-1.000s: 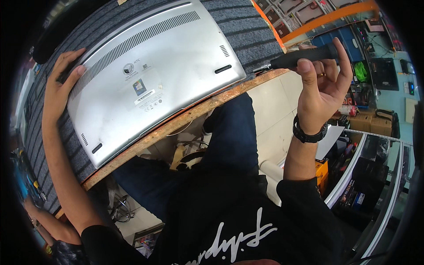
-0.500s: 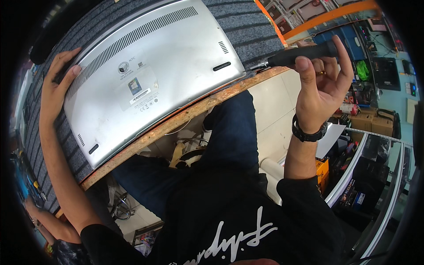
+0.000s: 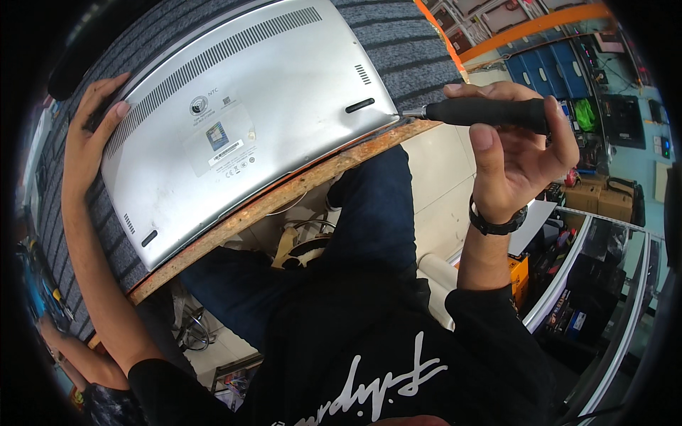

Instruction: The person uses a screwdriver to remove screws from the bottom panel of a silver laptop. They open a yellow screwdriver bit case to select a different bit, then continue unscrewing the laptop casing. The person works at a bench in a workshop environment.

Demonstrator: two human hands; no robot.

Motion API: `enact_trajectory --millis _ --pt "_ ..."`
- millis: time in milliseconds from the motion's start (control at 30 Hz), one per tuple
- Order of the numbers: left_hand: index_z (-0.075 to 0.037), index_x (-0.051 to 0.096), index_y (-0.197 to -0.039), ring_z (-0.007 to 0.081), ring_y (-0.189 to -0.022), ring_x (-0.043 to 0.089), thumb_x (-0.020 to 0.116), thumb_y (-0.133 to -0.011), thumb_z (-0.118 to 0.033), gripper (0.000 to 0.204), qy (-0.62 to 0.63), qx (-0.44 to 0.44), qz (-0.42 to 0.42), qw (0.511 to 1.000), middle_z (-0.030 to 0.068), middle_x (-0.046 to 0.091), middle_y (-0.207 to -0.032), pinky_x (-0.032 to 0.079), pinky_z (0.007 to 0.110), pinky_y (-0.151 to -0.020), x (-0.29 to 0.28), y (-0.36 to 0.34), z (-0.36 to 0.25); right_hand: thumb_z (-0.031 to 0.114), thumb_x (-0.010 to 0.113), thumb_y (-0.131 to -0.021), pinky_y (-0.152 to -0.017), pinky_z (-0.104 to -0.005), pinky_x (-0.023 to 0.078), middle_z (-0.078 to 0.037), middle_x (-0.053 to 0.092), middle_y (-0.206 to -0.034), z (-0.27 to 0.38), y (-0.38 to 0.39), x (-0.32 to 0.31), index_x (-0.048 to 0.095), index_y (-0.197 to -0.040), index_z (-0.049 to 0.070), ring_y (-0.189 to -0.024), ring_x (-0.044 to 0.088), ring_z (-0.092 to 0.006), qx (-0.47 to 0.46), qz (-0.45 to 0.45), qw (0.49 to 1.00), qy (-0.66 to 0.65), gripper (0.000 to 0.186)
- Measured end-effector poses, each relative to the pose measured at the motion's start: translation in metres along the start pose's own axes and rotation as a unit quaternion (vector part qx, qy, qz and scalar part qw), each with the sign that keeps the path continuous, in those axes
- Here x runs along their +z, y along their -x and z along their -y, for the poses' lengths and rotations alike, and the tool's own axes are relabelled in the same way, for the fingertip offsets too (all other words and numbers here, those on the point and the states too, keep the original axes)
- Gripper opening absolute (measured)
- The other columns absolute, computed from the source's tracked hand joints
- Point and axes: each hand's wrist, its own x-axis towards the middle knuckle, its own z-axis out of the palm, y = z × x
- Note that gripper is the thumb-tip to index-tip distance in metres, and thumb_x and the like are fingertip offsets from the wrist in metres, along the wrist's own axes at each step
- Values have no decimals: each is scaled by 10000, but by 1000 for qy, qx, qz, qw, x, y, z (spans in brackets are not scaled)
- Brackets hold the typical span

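Note:
A silver laptop (image 3: pixel 284 99) lies upside down at the table's near edge, its base facing up with a long vent strip, labels and dark rubber feet. My left hand (image 3: pixel 87 142) grips its left end, the thumb on the base and the fingers curled over the far edge. Between the fingers and thumb of my right hand (image 3: pixel 522 163) is a black-handled screwdriver (image 3: pixel 490 112), held nearly level. Its metal tip meets the laptop's near right corner; whether it sits in a screw or the seam is too small to tell.
Grey ribbed matting (image 3: pixel 398 42) covers the table, whose wooden edge (image 3: pixel 298 195) runs in front of my legs. A glass display case (image 3: pixel 590 284) with boxes stands at the right. Blue drawers (image 3: pixel 550 71) are beyond. Another person's arm (image 3: pixel 85 358) shows at the lower left.
My right hand has shifted, its index finger now stretched along the screwdriver handle, and the handle lies more level. The laptop has moved very slightly; my left hand stays on it.

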Motion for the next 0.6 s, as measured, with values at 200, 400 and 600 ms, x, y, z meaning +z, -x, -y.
enact_trajectory --millis 200,400,600 --pt "-143 711 -1317 248 -1253 592 719 -915 -385 469 -14 1 5 1000 83 631 -1320 423 432 -1139 -1 -2 0 -87 764 -852 -857 -439 661 -236 671 -1105 5 4 6 321 -1436 87 -984 743 -363 40 -63 995 71 754" --pt "-132 707 -1323 246 -1249 589 717 -916 -391 482 -27 20 4 999 89 635 -1304 412 426 -1143 3 -4 2 -81 694 -911 -890 -454 646 -278 676 -1133 3 5 1 297 -1456 96 -1022 736 -370 49 -27 998 37 697" --pt "-130 704 -1326 240 -1240 593 711 -922 -369 469 -20 11 8 1000 86 635 -1295 419 417 -1134 1 -3 0 5 595 -987 -967 -467 578 -326 676 -1196 18 -6 -8 253 -1477 88 -1088 713 -386 94 19 990 101 603"
